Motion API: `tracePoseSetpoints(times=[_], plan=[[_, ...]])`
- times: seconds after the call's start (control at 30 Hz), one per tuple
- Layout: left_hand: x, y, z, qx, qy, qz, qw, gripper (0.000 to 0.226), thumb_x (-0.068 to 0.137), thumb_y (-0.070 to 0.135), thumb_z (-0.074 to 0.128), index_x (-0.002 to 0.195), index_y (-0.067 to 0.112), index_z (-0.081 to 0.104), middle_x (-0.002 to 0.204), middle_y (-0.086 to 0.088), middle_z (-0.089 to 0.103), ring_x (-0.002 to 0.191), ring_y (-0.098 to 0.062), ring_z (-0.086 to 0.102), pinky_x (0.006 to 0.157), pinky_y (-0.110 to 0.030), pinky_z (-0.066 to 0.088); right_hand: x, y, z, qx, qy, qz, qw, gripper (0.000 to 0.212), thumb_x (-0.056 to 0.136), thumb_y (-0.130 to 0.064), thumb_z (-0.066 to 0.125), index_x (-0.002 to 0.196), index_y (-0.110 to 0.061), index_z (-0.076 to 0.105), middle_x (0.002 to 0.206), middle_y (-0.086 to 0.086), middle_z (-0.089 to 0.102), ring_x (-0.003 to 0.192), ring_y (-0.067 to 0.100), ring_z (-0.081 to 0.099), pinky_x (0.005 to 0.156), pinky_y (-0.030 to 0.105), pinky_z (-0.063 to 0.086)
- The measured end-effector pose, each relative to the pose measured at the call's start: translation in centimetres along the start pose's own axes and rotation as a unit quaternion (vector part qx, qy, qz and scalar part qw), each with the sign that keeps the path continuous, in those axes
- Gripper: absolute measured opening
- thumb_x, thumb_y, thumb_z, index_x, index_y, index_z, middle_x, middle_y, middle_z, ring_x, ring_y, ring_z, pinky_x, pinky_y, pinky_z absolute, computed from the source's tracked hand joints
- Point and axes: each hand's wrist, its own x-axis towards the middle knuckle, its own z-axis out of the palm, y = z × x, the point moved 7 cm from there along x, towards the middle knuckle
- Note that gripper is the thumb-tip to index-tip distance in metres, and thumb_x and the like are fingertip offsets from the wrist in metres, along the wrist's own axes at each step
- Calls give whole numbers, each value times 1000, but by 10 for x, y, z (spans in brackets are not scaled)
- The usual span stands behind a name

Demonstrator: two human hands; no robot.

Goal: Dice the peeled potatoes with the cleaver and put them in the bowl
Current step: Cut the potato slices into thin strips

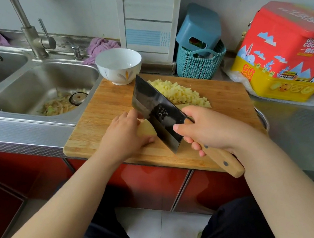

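A small kitchen: a steel table with a double sink [39, 88] to the far side of the left hand, and a wooden cutting board [114, 99] lying under both hands.

The left hand [125, 134] has its fingers curled over a piece of peeled potato [148, 129] and presses it to the board. The right hand [208, 129] is wrapped around the wooden handle of the cleaver [157, 108], with the forefinger laid along the blade — the blade stands upright just beside the left fingertips, and its edge seems to touch the potato or the board, though I cannot tell if it is already cutting.

Beyond the right hand, behind the blade, lies a heap of diced potato [178, 93] on the board. The white bowl [118, 64] stands beyond the left hand at the far corner of the board, and it looks empty.

So, in my judgement, much of the dicing is done — the piece under the left hand is left to cut, and a flat piece partly hidden behind the right hand may be another. The whole move of the dice into the bowl is not yet begun.
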Motion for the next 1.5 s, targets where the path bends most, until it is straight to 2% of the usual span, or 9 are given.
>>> tracePoseSetpoints(times=[0.1, 0.23, 0.5, 0.73, 0.87, 1.03, 1.17, 1.3, 1.5], plan=[[2, -7, -4, -11, -47, 10, 999, 60, 75, 39, 80, 126, 29, 49, 116, 6, 61, 109, -18, 56, 92, -37, 48, 5, 0, -1, -13, -2, -3, 1000, 21, 98, -29, 56, 107, -29, 37, 71, 2, 56, 47, 7, 51, 48, 24, 48], [2, -6, -9, 10, 12, 55, 998, 53, 74, 46, 78, 118, 29, 54, 115, 8, 54, 101, -15, 58, 77, -29, 44, 5, -3, -2, -37, -7, -5, 999, 28, 98, -28, 57, 79, -30, 38, 71, 3, 55, 47, 7, 50, 47, 23, 48], [-7, 8, -8, 65, 81, 162, 981, 31, 82, 39, 72, 103, 18, 64, 107, 1, 59, 86, -24, 60, 64, -27, 38, 14, -10, -6, -83, -22, 11, 996, 13, 97, -19, 52, 85, -18, 47, 72, 7, 59, 51, 13, 55, 50, 29, 53], [-4, 9, -6, 22, 78, 225, 971, 20, 84, 33, 67, 94, 15, 65, 96, 1, 58, 89, -20, 53, 77, -32, 47, 17, -14, 3, -149, 8, 17, 989, 10, 94, -12, 47, 87, -19, 44, 67, 9, 57, 40, 12, 49, 41, 25, 45], [1, 11, -4, 22, 89, 232, 968, 7, 90, 17, 63, 93, 11, 66, 92, -2, 59, 85, -23, 54, 73, -39, 49, 16, -16, 2, -190, 28, 24, 981, 13, 94, -11, 50, 84, -17, 44, 66, 12, 60, 36, 14, 49, 38, 22, 41], [7, 13, -3, 16, 69, 221, 973, 5, 88, 16, 65, 93, 13, 65, 93, -1, 59, 86, -22, 52, 72, -37, 47, 7, -23, 1, -215, 51, 16, 975, 23, 95, -12, 47, 77, -22, 36, 73, 15, 64, 42, 17, 53, 40, 23, 43], [8, 11, -2, -3, 73, 219, 973, 6, 87, 15, 65, 92, 14, 66, 93, -2, 60, 85, -24, 54, 71, -39, 48, -2, -31, 0, -229, 55, 6, 972, 12, 96, -12, 45, 91, -20, 38, 65, 9, 60, 30, 6, 47, 36, 20, 39], [4, 11, -3, -13, 89, 216, 972, 4, 86, 13, 67, 91, 12, 67, 94, -3, 62, 88, -25, 55, 71, -40, 49, 0, -34, 0, -231, 45, 17, 972, 25, 96, -12, 45, 76, -25, 34, 65, 12, 62, 33, 11, 50, 36, 19, 40], [2, 11, -5, -10, 97, 220, 971, 6, 85, 13, 69, 91, 13, 67, 92, -2, 61, 86, -25, 56, 69, -40, 50, 9, -34, 4, -238, 11, 49, 970, 6, 96, -10, 43, 91, -13, 41, 66, 14, 62, 38, 16, 52, 37, 21, 41]])
